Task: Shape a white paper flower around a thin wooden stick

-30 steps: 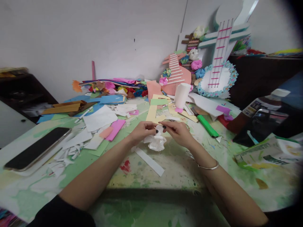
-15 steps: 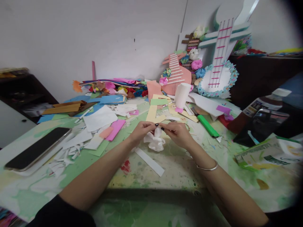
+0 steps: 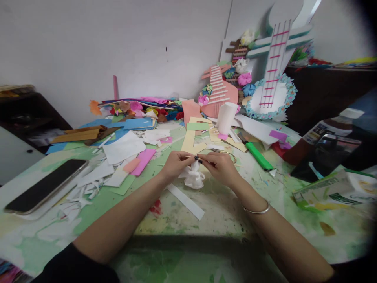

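Between my hands hangs a white paper flower (image 3: 194, 179), its crumpled petals facing down toward me. My left hand (image 3: 176, 164) pinches the gathered top end of it between thumb and fingers. From the other side my right hand (image 3: 220, 167) also pinches that end, and the fingertips of both hands meet there. A white paper strip (image 3: 186, 201) lies flat on the table just below the flower. Behind my right hand, partly covered by it, are scissors (image 3: 232, 157) with gold-coloured handles.
Paper scraps (image 3: 125, 147) and a phone (image 3: 47, 184) lie left. A white paper roll (image 3: 226, 118) stands behind my hands. To the right are a green utility knife (image 3: 258, 156), a brown bottle (image 3: 326, 129) and a carton (image 3: 338, 188). Paper instruments (image 3: 268, 94) lean on the wall.
Both hands stay at nearly the same place, with the fingertips drawn slightly closer together on the flower's end. The flower has barely shifted.
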The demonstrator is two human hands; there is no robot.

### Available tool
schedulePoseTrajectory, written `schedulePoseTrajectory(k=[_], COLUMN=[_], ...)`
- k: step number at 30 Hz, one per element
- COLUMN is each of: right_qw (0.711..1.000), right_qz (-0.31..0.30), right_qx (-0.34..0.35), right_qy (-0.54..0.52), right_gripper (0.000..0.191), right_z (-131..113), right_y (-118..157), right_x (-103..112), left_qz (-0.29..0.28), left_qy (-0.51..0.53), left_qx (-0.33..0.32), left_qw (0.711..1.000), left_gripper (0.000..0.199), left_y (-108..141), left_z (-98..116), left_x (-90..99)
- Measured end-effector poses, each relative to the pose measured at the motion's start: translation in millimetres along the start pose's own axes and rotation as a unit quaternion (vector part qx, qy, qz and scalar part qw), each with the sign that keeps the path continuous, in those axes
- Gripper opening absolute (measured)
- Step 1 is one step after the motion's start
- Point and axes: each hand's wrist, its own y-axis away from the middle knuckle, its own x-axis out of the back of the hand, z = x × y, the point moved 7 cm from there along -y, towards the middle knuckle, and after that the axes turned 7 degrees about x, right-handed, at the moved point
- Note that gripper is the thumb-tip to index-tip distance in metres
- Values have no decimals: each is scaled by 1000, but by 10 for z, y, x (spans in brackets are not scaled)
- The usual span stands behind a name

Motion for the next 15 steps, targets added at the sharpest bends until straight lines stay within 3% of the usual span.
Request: schedulePoseTrajectory(k=[9, 15], right_qw=[999, 999], right_qz=[14, 24], right_qx=[-4, 1], right_qy=[-32, -41], right_gripper=[21, 23], right_z=[-45, -51], right_y=[-29, -35], right_x=[85, 104], left_qz=[14, 5], left_qy=[-46, -24], left_qx=[-14, -8], left_qw=[999, 1000], left_gripper=[29, 31], left_y=[15, 41], left_z=[66, 107], left_x=[47, 31])
